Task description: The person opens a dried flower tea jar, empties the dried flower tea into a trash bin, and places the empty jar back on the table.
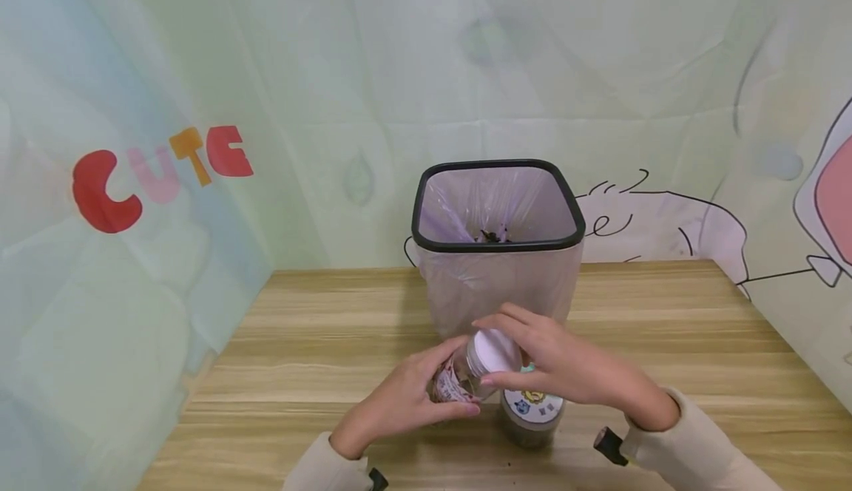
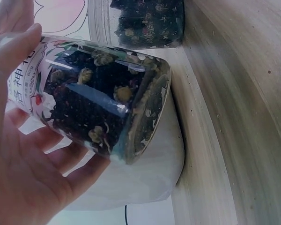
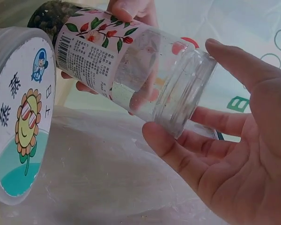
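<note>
My left hand point(image 1: 414, 391) grips a clear jar point(image 2: 98, 91) with a floral pink label round its body. The jar is tilted, its base low at the left. Dark dried contents with small dried flower heads lie toward the base, as the left wrist view shows. The fingers and thumb of my right hand point(image 1: 562, 358) hold the pale lid end point(image 1: 495, 350) of this jar. Close below the right hand stands a second jar point(image 1: 529, 428), upright, its white lid point(image 3: 25, 112) printed with a sunflower in sunglasses. It holds similar dark contents.
A bin point(image 1: 499, 291) with a black rim and a clear plastic liner stands just behind the jars, dark scraps inside. The wooden table point(image 1: 319, 328) meets a printed cloth backdrop point(image 1: 333, 106) at the back and sides. Small dark specks lie near the front.
</note>
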Available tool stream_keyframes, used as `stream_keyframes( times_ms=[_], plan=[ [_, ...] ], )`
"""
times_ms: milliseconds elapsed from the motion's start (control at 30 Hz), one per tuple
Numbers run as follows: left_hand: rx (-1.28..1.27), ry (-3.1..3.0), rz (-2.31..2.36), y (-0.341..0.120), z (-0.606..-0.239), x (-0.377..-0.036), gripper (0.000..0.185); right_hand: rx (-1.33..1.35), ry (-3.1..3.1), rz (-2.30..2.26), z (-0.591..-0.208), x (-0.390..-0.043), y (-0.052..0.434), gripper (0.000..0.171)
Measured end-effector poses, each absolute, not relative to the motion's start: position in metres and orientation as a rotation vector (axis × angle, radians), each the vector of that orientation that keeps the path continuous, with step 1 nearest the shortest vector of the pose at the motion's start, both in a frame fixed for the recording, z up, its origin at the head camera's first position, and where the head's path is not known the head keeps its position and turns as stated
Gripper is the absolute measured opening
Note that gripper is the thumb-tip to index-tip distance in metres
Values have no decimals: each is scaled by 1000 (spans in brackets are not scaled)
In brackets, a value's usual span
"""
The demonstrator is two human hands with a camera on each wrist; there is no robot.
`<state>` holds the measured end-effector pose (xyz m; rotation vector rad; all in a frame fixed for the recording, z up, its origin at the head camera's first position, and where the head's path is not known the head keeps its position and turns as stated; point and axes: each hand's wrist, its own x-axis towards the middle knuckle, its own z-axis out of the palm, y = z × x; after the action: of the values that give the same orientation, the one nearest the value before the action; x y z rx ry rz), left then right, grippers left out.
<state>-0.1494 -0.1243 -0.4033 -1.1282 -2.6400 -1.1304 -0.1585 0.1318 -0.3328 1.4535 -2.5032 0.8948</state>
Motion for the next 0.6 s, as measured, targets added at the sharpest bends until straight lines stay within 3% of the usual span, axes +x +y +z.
stream_keyframes(
  times_ms=[600],
  plan=[
    [-1100,-2669,-1060,-124,-405,-149,84,1656,-2307,936,-332,-163,139,48]
  ],
)
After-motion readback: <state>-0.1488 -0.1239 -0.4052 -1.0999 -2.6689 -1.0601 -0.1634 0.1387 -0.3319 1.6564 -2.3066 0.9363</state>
